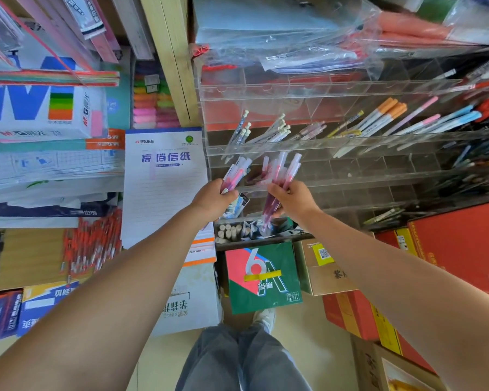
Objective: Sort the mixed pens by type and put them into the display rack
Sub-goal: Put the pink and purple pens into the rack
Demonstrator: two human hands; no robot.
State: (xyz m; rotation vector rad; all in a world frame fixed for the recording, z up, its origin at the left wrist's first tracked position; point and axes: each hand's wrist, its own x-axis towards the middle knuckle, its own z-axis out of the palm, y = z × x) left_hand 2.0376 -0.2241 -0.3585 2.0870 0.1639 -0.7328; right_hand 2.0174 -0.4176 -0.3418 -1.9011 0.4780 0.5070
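My left hand [213, 200] grips a small bunch of pink clear-capped pens [237, 172], tips pointing up toward the rack. My right hand [292, 203] grips a larger bundle of the same pink pens [280, 176], which runs from above my fingers down past my palm. Both bunches hover in front of the lower left compartments of the clear acrylic display rack [350, 139]. In the rack's middle row stand white-capped pens [277, 131], orange-capped pens [384, 111] and blue and pink pens [446, 119].
A lined writing pad [164, 182] leans left of the rack. Below the rack a box [254, 230] holds small items. Red pens [92, 244] lie on a carton at left. Cartons, a green-and-red box [263, 275] and red boxes [463, 249] crowd the floor by my legs.
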